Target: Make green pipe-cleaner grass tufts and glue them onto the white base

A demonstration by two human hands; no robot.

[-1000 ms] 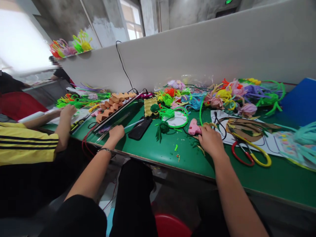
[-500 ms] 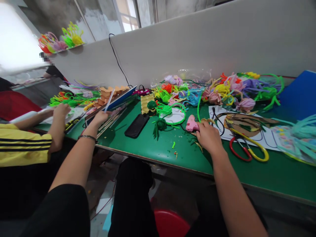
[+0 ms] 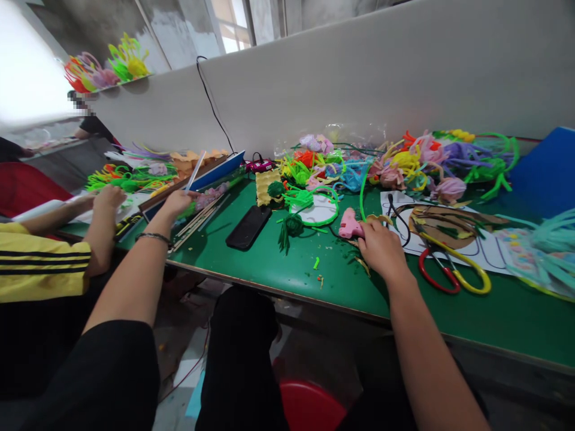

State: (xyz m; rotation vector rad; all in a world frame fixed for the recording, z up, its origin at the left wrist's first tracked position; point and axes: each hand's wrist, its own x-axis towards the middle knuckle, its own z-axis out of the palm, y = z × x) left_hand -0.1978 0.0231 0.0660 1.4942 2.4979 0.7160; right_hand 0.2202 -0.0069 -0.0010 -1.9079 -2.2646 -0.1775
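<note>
My left hand (image 3: 178, 203) is closed at the edge of a blue-topped board (image 3: 218, 172), with a thin white stick (image 3: 196, 170) rising from its fingers. Beside it lie wooden sticks (image 3: 200, 222) and a plastic-wrapped pink bundle (image 3: 211, 196). My right hand (image 3: 381, 244) is wrapped round the handle of a pink glue gun (image 3: 349, 224), which rests low over the green table (image 3: 269, 263). Left of the gun are a white oval piece with a green rim (image 3: 320, 211) and a dark green fuzzy ball (image 3: 293, 225).
A black phone (image 3: 249, 227) lies mid-table. Scissors (image 3: 453, 263) rest on a drawn paper sheet (image 3: 487, 251) at the right. Colourful fuzzy bundles (image 3: 408, 161) line the partition. At the far left are a person's hands (image 3: 109, 196).
My left hand has moved slightly left and down, and the board has shifted left with it, showing more of the wrapped bundle and sticks. My right hand stays on the glue gun.
</note>
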